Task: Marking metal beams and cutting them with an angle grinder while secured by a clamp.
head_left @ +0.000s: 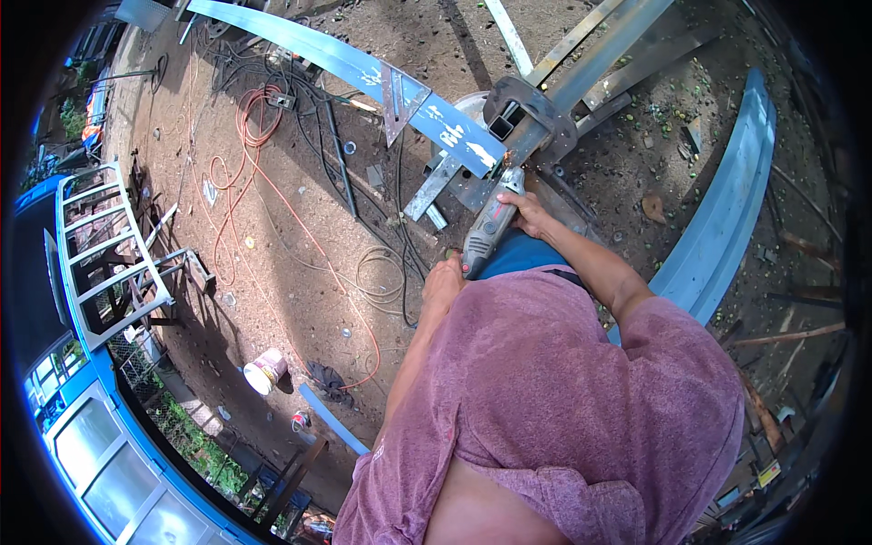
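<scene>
A grey angle grinder point(489, 229) is held between my two hands, its head against the end of a long blue-grey metal strip point(451, 129). Small orange sparks show where they meet. My right hand point(529, 214) wraps around the grinder body near its head. Farther back, my left hand point(444, 280) grips the rear end, its fingers partly hidden. The strip curves away to the upper left, with a triangular metal piece point(398, 102) lying across it. Under the strip's near end is a rusty steel stand point(554, 127) with metal bars.
Black cables point(313, 136) and an orange hose point(300, 232) lie tangled on the dirt at left. A curved metal panel point(727, 200) is at right. Steel beams point(604, 54) extend beyond the stand. A white bucket point(265, 372) and a ladder-like frame point(113, 245) are at left.
</scene>
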Motion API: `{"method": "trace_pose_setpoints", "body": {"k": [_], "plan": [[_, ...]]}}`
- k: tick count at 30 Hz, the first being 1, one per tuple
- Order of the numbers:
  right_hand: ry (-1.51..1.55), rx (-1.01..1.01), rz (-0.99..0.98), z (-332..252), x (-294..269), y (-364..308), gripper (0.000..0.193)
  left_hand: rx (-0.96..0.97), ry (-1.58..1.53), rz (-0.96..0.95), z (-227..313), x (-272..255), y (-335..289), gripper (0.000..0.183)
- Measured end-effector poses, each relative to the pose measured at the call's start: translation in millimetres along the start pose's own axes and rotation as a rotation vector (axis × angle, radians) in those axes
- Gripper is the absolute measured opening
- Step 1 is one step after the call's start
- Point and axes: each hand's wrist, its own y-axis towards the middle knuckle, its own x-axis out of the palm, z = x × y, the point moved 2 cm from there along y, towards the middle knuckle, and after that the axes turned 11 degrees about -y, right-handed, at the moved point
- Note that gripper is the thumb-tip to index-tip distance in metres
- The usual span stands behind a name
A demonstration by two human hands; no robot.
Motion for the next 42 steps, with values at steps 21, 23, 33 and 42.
{"method": "trace_pose_setpoints", "body": {"k": [21, 23, 33, 42], "plan": [[0.009, -0.004, 0.001, -6.8, 5.9, -0.9, 0.054, 0.105, -0.035, 0.009, -17.2, 1.1, 12.8, 0.056], [0.024, 0.002, 0.015, -1.0, 4.3, -6.2, 0.055, 0.076, -0.049, 0.006, -14.8, 3.5, 8.2, 0.054], [-0.008, 0.002, 0.054, -1.0, 8.8, 1.8, 0.058, 0.127, -0.008, 0.001, -24.3, -0.5, 19.4, 0.052], [0.013, -0.019, 0.035, -5.0, 1.5, 3.2, 0.057, 0.075, -0.024, -0.007, -11.8, -7.6, 11.9, 0.049]]}}
